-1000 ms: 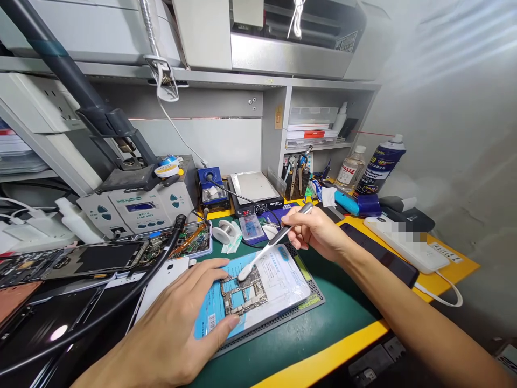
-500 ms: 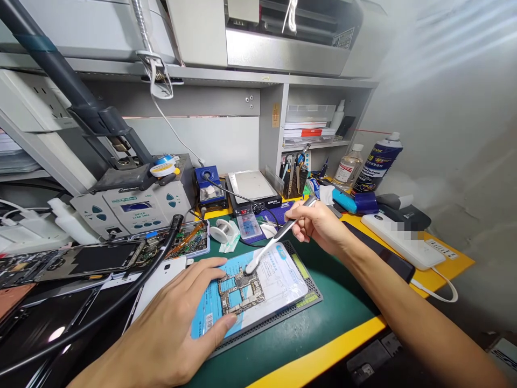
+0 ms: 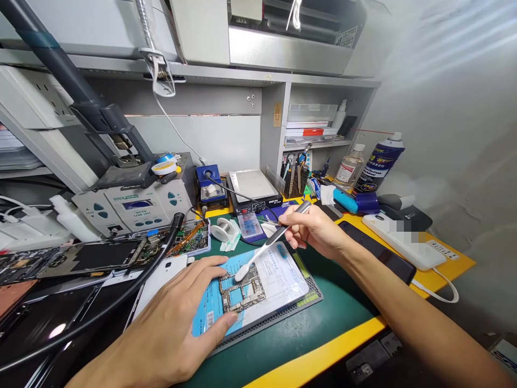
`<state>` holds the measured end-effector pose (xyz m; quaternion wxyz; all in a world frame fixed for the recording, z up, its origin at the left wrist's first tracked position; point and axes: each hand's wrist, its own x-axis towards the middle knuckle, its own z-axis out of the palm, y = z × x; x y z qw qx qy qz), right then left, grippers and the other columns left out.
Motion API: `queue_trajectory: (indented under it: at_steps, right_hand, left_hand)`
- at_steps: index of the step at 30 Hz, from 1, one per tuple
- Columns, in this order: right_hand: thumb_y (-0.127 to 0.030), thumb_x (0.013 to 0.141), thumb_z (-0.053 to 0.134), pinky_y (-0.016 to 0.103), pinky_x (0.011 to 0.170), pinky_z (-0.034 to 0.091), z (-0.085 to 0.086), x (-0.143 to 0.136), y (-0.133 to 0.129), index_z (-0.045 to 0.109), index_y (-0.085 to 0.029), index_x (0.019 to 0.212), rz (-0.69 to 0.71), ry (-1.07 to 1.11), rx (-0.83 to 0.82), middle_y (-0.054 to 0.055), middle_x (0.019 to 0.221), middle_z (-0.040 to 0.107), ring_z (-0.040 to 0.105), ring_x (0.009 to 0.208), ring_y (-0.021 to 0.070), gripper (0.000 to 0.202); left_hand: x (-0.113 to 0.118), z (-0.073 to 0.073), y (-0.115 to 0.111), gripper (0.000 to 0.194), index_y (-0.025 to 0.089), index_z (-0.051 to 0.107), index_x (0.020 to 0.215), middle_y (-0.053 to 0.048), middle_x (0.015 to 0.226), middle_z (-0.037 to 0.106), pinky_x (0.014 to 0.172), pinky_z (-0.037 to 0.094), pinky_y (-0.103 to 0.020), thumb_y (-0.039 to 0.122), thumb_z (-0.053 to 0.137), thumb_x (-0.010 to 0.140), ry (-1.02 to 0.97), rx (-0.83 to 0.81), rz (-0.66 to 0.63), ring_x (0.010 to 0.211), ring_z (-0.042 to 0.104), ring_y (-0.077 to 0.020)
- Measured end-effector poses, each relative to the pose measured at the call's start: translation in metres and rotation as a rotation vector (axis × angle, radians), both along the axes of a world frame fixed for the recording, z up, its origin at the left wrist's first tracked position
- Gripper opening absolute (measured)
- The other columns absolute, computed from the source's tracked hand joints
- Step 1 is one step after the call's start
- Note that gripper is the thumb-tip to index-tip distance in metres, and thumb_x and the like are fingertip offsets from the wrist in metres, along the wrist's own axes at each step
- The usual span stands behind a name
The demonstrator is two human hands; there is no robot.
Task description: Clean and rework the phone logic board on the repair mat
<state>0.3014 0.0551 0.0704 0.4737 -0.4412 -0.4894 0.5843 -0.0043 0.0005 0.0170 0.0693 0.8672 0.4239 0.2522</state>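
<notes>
My right hand [image 3: 309, 229] is closed around the dark handle of a toothbrush [image 3: 269, 247], its white head slanting down onto a phone circuit board [image 3: 244, 295]. The head lies over the board's upper left part. Flat under the board is a blue and white printed packet [image 3: 285, 277], resting on a grey perforated mat [image 3: 313, 291]. My left hand [image 3: 177, 312] lies spread on the packet's left side, thumb at the board's lower edge and fingertips by its upper left corner. The bristles cannot be made out.
A black hose [image 3: 133, 291] crosses the left side above opened phones and boards. Behind stand a grey soldering station [image 3: 135, 207], a solder spool [image 3: 220, 230] and a small hot plate [image 3: 252, 186]. A spray can [image 3: 377, 164], a bottle [image 3: 349, 167] and a white power bank [image 3: 398, 240] are at right.
The toothbrush head has moved left across the circuit board, and my right hand has shifted slightly left with it. My left hand stays in place.
</notes>
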Motion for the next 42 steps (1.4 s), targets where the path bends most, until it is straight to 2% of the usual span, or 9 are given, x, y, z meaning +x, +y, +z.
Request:
queue_trajectory:
  at_steps: [7,10,13,18,32,42]
  right_hand:
    - [-0.035,0.065,0.084,0.016,0.033,0.036,0.000,0.006,0.003,0.061,-0.017,0.065,-0.046,-0.008,0.016,0.001,0.052,0.066,0.057,0.038,0.0105,0.029]
    - [-0.034,0.065,0.083,0.016,0.033,0.036,0.000,0.007,0.004,0.062,-0.017,0.065,-0.055,-0.011,0.014,0.001,0.051,0.065,0.057,0.038,0.0107,0.027]
    - [-0.033,0.065,0.082,0.016,0.033,0.035,0.001,0.008,0.003,0.062,-0.017,0.065,-0.064,-0.016,0.014,0.001,0.050,0.065,0.055,0.037,0.0103,0.026]
    - [-0.033,0.065,0.082,0.016,0.034,0.035,0.002,0.010,0.004,0.062,-0.018,0.065,-0.082,-0.025,0.011,0.001,0.049,0.064,0.055,0.037,0.0104,0.025]
    - [-0.033,0.063,0.080,0.018,0.033,0.033,0.004,0.012,0.005,0.062,-0.018,0.062,-0.131,-0.051,0.010,0.001,0.046,0.062,0.051,0.035,0.0102,0.023]
    - [-0.033,0.064,0.079,0.019,0.034,0.033,-0.001,0.014,0.008,0.065,-0.017,0.063,-0.138,-0.050,0.017,0.001,0.047,0.062,0.051,0.035,0.0106,0.021]
  left_hand:
    - [-0.004,-0.001,0.003,0.046,0.037,0.055,0.137,0.001,0.151,0.065,0.115,0.056,-0.038,0.059,0.064,0.098,0.047,0.030,-0.042,0.135,0.067,-0.0225]
    - [-0.006,-0.002,0.005,0.046,0.035,0.055,0.137,-0.001,0.152,0.064,0.116,0.056,-0.041,0.059,0.062,0.099,0.045,0.028,-0.017,0.137,0.066,-0.0244]
    - [-0.006,-0.002,0.005,0.049,0.034,0.056,0.138,-0.002,0.151,0.065,0.114,0.058,-0.041,0.058,0.067,0.096,0.069,0.041,-0.050,0.135,0.068,-0.0258]
    - [-0.002,-0.002,0.000,0.046,0.035,0.059,0.135,-0.002,0.151,0.065,0.117,0.054,-0.042,0.062,0.062,0.098,-0.006,0.002,0.017,0.137,0.065,-0.0258]
    - [0.000,-0.001,0.000,0.047,0.031,0.062,0.134,-0.006,0.149,0.066,0.116,0.056,-0.042,0.058,0.066,0.097,-0.030,0.000,-0.006,0.134,0.067,-0.0283]
    - [0.000,0.001,-0.001,0.047,0.034,0.062,0.134,-0.003,0.150,0.066,0.116,0.056,-0.041,0.059,0.067,0.096,-0.025,-0.021,0.005,0.135,0.067,-0.0267]
